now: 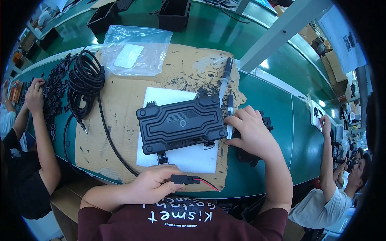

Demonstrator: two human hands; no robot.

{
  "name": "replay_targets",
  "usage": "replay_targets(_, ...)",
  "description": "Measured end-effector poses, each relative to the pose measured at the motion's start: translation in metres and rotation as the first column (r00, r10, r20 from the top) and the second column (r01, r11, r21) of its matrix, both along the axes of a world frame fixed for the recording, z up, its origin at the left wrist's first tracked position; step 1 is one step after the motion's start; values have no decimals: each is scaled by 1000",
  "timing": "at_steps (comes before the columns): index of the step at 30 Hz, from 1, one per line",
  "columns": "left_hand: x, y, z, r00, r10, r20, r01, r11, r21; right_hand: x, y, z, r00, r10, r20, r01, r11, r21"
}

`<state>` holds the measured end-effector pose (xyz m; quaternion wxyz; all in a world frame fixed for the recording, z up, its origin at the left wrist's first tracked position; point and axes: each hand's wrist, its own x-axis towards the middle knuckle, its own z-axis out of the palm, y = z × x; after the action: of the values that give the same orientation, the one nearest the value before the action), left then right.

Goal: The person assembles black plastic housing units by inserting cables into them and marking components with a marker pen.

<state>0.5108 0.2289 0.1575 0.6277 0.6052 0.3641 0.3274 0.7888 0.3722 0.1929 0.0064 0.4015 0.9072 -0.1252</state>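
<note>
Black module (182, 179) pinched in left hand (155, 184), right hand (254, 132) loosely parted at pen-like tube (230, 105)

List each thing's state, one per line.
Left hand: closed on connector
Connector: held, wires trailing
Right hand: beside case, fingers curled, grip unclear
Case: flat on foam
Latch: swung out
Cable: mostly coiled
Clear bag: lying flat
Cardboard: stained
</note>
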Motion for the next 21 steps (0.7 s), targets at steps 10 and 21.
replay_targets(10,3,-6,-13,955,253,155,-245,967,-73,41,-93,-6,229,-479,-847,-765,450,-461)
replay_targets(21,7,-3,-7,956,289,45,-292,941,169,12,-127,2,375,-210,-903,-726,539,-427)
